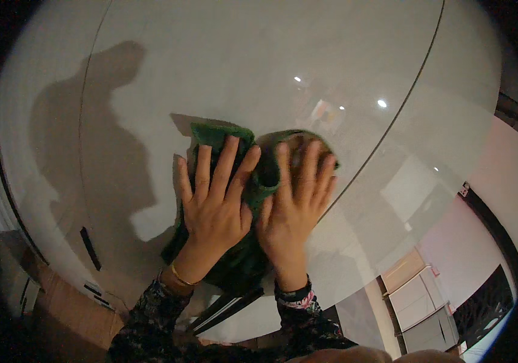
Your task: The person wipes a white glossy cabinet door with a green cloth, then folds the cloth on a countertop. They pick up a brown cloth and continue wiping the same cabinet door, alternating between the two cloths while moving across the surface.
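A dark green cloth (pixel 241 267) lies bunched against a glossy pale panel (pixel 222 59). My left hand (pixel 216 204) presses flat on its left part, fingers spread, and a fold of green shows beyond the fingertips. On the right part rests my right hand (pixel 295 204), palm down with fingers a little apart and slightly blurred. Between the two hands the cloth rises in a loose fold. Neither hand has its fingers curled around the fabric; what lies beneath the palms is hidden.
Thin dark seams (pixel 404 104) divide the glossy surface on both sides. Black bar handles (pixel 90 248) sit at the left. Below my wrists is a dark strip (pixel 227 311). Wooden flooring (pixel 68 304) shows lower left, pale cabinets (pixel 415 304) lower right. A large shadow falls left.
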A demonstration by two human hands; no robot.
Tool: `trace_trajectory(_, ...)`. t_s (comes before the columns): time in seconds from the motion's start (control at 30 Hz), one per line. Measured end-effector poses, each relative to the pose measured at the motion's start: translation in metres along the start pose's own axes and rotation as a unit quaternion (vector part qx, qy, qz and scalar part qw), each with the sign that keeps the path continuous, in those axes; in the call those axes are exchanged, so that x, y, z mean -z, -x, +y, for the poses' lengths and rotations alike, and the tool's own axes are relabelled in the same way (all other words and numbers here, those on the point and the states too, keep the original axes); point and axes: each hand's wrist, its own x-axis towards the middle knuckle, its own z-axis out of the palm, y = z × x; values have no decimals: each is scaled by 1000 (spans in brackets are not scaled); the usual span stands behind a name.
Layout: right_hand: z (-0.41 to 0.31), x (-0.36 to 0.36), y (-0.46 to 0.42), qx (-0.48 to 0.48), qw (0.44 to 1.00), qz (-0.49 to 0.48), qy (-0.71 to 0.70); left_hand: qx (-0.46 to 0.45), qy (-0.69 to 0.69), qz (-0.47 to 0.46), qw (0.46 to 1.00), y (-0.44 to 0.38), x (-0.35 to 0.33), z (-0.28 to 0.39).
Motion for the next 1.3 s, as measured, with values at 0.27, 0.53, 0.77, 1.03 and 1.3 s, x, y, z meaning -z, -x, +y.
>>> trace_trajectory(0.27, 9, -21, 46, 58, 994, -88, -18, 28, -11, -19, 999, 46, -23, -10)
trace_trajectory(0.53, 41, -29, 99, 33, 996, -80, 28, -16, 7, 7, 1000, 95, -51, -18)
trace_trajectory(0.77, 44, -25, 51, -48, 996, -30, 72, -20, 21, -2, 1000, 59, -40, -39)
trace_trajectory(1.03, 36, -38, -64, -47, 995, 54, 67, 17, 35, -9, 999, -66, -29, -52)
trace_trajectory(1.3, -5, -61, -117, 36, 998, 20, 39, 23, 38, 15, 999, -98, -30, -70)
